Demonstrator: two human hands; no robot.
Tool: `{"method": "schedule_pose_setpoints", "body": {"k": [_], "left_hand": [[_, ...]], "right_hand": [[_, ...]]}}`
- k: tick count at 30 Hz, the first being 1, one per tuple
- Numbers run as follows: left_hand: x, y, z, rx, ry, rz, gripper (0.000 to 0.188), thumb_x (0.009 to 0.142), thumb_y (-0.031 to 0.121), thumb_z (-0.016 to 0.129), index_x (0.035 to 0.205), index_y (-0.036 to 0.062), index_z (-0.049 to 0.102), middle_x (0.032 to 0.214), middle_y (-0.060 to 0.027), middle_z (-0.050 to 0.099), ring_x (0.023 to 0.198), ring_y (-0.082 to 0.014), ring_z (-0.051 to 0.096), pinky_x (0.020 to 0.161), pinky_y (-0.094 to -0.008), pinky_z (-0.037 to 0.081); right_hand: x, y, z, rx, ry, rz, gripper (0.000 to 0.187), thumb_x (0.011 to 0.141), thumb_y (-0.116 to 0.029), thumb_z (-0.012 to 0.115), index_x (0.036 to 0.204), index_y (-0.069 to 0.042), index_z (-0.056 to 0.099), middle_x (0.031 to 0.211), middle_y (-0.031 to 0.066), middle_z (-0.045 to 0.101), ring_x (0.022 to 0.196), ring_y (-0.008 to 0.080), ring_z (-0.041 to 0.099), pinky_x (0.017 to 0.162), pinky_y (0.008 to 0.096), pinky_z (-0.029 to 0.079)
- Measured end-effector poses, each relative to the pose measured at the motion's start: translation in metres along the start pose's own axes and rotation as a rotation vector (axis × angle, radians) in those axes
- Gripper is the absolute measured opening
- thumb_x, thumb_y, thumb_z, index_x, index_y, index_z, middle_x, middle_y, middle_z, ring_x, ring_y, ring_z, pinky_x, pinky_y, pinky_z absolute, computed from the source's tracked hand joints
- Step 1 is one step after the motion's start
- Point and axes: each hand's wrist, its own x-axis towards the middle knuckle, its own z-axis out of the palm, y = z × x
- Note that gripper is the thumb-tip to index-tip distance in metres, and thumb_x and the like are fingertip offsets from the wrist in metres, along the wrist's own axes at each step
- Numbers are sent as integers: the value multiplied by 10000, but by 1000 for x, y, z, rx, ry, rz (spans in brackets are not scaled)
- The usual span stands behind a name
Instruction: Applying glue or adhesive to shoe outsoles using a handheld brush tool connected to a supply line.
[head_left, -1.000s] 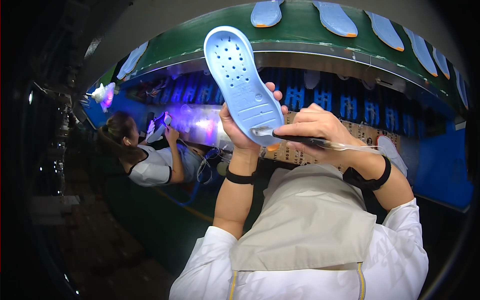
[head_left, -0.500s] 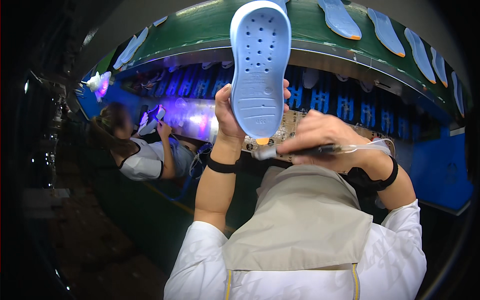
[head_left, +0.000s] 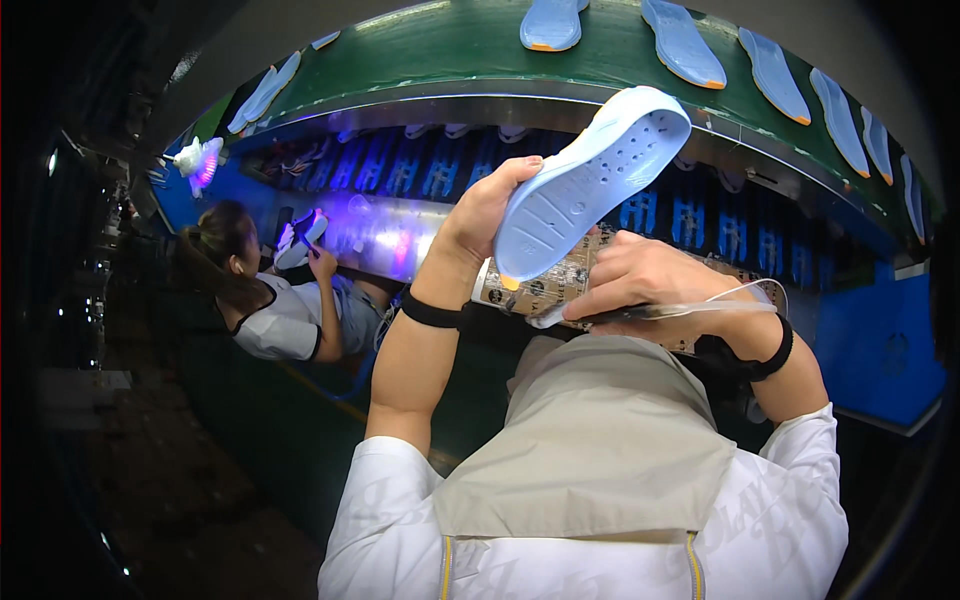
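My left hand (head_left: 484, 212) grips a light-blue shoe sole (head_left: 585, 190) along its left side, thumb on the edge. The sole is tilted, its hollow side with small round holes facing up, and an orange tab shows at its lower end. My right hand (head_left: 650, 278) is closed around a brush (head_left: 548, 318) with a dark handle, a pale head and a clear tube running back over the wrist. The brush head is below the sole's lower end and apart from it. Under both hands lies a work surface covered in brown printed sheet and clear film (head_left: 553, 290).
Several more blue soles (head_left: 683, 45) lie on a green belt (head_left: 420, 62) at the far side. Below it, a lower level holds blue racks (head_left: 690, 215). At left, a person (head_left: 285, 310) handles a shoe beside a purple-lit metal surface (head_left: 375, 235). A blue panel (head_left: 885, 340) stands right.
The sole has swung from upright to tilted right, and its far end has come lower, nearer me. My left hand has turned with it. The right hand and brush have shifted slightly.
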Motion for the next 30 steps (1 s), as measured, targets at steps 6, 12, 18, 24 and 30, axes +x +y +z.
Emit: {"method": "schedule_pose_setpoints", "body": {"k": [6, 12, 18, 24, 30], "left_hand": [[5, -6, -22, 72, 111, -48, 501, 1060, 333, 413, 1298, -56, 620, 1145, -215, 728, 999, -279, 741, 891, -375, 599], [-6, -7, -16, -56, 59, -77, 630, 1048, 411, 359, 1416, -73, 526, 1194, -289, 693, 1039, -374, 722, 894, -450, 605], [-24, -57, -36, -359, -64, 123, 848, 976, 514, 493, 1595, -28, 291, 1451, -392, 477, 1204, -512, 625, 935, -602, 589], [13, 41, -42, -260, -293, 327, 816, 1014, 545, 430, 1578, -31, 304, 1384, -417, 481, 1177, -537, 611, 807, -550, 648], [83, 66, -73, -534, 356, 493, 915, 1062, 649, 271, 1591, -81, 114, 1561, -419, 247, 1385, -575, 415, 1197, -566, 401]], "right_hand": [[5, 7, -3, -115, 45, -75, 420, 753, -86, 852, 1161, -128, 759, 871, 40, 648, 854, 233, 609, 765, 373, 415], [-2, 13, -12, -114, 70, 30, 367, 779, -128, 844, 1138, -122, 767, 836, 46, 643, 832, 237, 612, 774, 376, 416], [-31, 9, -12, 115, 173, 196, 291, 848, -172, 822, 1117, -75, 773, 827, 71, 696, 784, 245, 631, 745, 365, 466], [-52, 13, 2, 258, 436, 366, 300, 847, -150, 821, 1122, -40, 771, 842, 103, 722, 729, 224, 647, 691, 351, 506], [-48, 21, 15, 182, 387, 334, 283, 851, -136, 812, 1113, -36, 769, 834, 119, 713, 733, 232, 645, 696, 354, 503]]}}
